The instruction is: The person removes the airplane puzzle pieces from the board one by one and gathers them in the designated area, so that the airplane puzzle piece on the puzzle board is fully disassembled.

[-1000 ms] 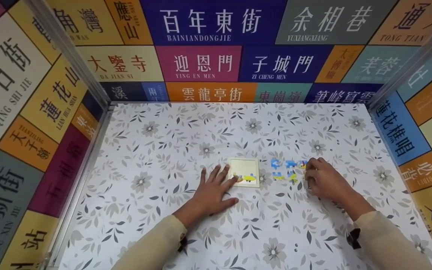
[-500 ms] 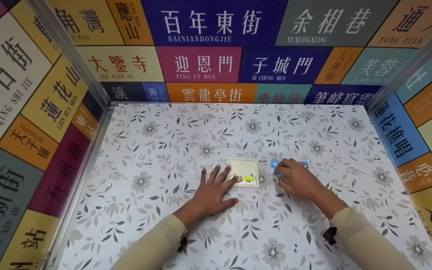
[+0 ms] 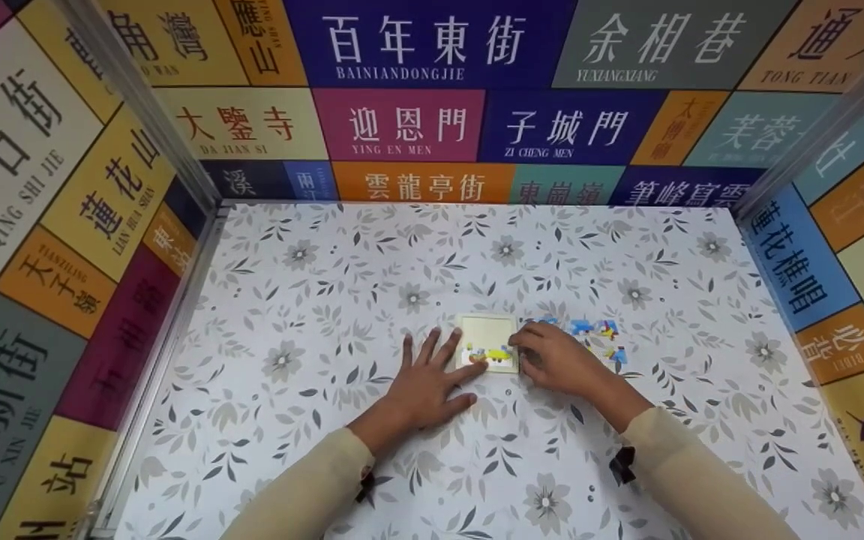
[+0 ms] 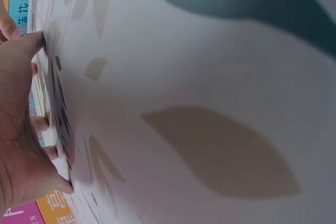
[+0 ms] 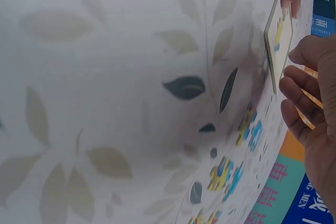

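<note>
Wearing beige sleeves [image 3: 301, 484], with a small black object [image 3: 623, 465] at each cuff, a person leans both forearms over the near side of a table. The left hand [image 3: 428, 386] lies with its fingers spread wide, its thumb on the tabletop [image 3: 372, 259] and its index finger reaching across the lower part of a square jigsaw tray [image 3: 489, 330]. The right hand [image 3: 559, 364] stands just beside it, fingers bent, tips at the tray's right edge; whether they pinch a piece cannot be told, even from the right wrist view. The two hands are apart, with the tray between them.

That cream tray lies flat near the middle of the table. Fitted pieces [image 3: 498, 355], yellow and blue among them, run along its bottom, while its cream base shows above. To the right, loose jigsaw pieces [image 3: 580, 326] in blue, yellow and red lie on the table, some hidden behind the right hand.

Grey flowers and leaves pattern the white tabletop out to its far edge. Beyond rises a back wall [image 3: 402, 124] of coloured panels, including a navy sign [image 3: 432, 43] reading BAINIANDONGJIE. Similar panels cover the left wall [image 3: 8, 146] and right wall [image 3: 799, 259].
</note>
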{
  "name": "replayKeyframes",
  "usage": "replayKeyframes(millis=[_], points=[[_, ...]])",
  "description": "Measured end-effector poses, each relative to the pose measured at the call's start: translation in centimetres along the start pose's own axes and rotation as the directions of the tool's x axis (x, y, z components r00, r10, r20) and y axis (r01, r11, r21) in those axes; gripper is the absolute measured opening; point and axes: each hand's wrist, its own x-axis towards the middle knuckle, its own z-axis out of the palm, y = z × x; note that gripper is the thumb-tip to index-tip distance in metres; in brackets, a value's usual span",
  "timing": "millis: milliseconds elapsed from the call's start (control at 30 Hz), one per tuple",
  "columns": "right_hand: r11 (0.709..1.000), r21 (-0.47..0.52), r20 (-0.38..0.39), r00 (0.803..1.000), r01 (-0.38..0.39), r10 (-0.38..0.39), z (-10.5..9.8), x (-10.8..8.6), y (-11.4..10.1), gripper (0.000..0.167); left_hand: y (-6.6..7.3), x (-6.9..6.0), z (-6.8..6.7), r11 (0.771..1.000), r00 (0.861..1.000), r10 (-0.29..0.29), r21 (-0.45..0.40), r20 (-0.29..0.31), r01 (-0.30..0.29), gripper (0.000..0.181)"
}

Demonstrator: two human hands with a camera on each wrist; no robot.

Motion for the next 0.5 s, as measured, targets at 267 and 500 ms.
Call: replayKeyframes(millis=[267, 500], points=[[0.997, 0.049, 0.085, 0.995, -0.06, 0.056, 1.2, 2.1, -1.7, 0.042, 0.3, -0.1, -0.3, 1.0, 1.0, 0.005, 0.022, 0.019, -0.005, 0.057], [0.99, 0.115, 0.12, 0.99, -0.085, 0.071, 1.9, 3.7, -2.7, 0.049, 0.3, -0.2, -0.4, 0.999, 1.0, 0.003, 0.036, 0.019, -0.004, 0.058]])
